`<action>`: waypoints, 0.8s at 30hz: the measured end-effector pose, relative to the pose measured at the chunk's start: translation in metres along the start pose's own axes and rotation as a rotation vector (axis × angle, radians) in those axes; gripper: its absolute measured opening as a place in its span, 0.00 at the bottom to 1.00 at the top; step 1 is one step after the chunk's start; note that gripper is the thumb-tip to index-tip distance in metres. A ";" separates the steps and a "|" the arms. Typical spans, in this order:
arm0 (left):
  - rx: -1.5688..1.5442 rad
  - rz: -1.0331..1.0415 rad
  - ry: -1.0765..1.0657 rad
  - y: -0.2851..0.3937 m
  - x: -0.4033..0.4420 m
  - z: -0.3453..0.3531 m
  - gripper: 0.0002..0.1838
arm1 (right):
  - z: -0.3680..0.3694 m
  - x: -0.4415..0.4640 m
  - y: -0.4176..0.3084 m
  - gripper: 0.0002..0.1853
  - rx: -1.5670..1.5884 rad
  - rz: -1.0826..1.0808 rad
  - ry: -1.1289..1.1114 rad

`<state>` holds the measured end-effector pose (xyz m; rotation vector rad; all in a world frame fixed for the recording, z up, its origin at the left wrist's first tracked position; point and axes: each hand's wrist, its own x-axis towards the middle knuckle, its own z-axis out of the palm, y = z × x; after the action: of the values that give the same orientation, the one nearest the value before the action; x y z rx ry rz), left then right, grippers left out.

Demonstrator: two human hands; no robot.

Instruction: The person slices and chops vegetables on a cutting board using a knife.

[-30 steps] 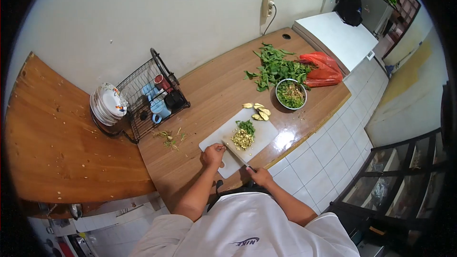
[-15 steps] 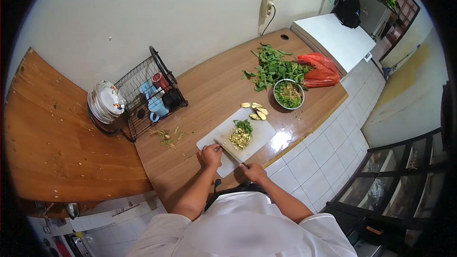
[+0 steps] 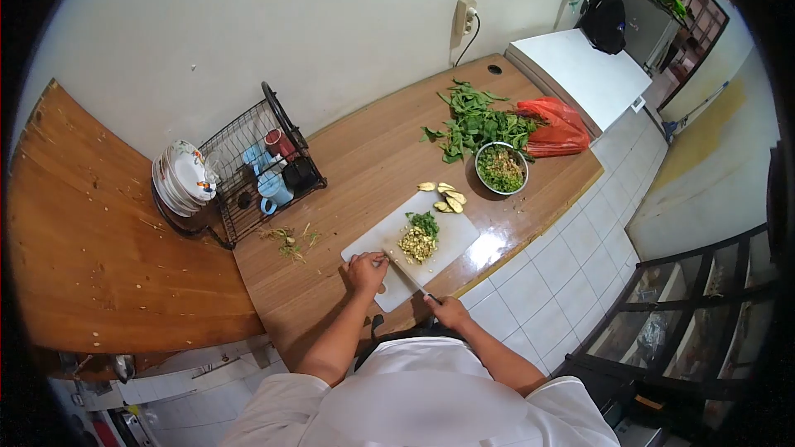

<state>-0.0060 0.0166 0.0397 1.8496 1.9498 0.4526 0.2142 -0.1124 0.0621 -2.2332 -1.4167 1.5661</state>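
My right hand [image 3: 450, 312] is closed around the handle of a kitchen knife [image 3: 407, 272], whose blade slants over the white cutting board [image 3: 450, 251]. Beside the blade tip, at the board's left side, my left hand [image 3: 365, 271] has its fingers curled and pressed together; whatever they pinch is hidden. A heap of small chopped pale pieces [image 3: 416, 245] lies just beyond the blade, touching some chopped greens [image 3: 424, 222]. Several pale, dark-skinned slices [image 3: 450, 198], perhaps eggplant, lie at the board's far corner.
A metal bowl [image 3: 502, 168] of chopped greens stands at the right, near leafy greens [image 3: 474, 120] and a red plastic bag [image 3: 556, 127]. On the left are a wire dish rack [image 3: 276, 161] with cups, stacked plates [image 3: 184, 176] and vegetable scraps [image 3: 290, 242]. The table edge [image 3: 538, 225] runs along the right.
My right hand has drawn the knife slightly back toward my body and to the right. My left hand stays in nearly the same place at the board's left side.
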 end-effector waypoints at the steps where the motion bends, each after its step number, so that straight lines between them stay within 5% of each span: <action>1: 0.014 0.008 -0.001 0.001 0.000 -0.001 0.09 | 0.004 0.004 0.004 0.42 0.004 0.004 0.000; 24: 0.018 -0.102 0.036 0.012 -0.005 0.002 0.07 | 0.005 -0.004 0.002 0.42 -0.015 -0.010 0.030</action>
<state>0.0054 0.0123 0.0441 1.7549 2.0667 0.4409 0.2111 -0.1184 0.0619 -2.2438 -1.4342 1.5179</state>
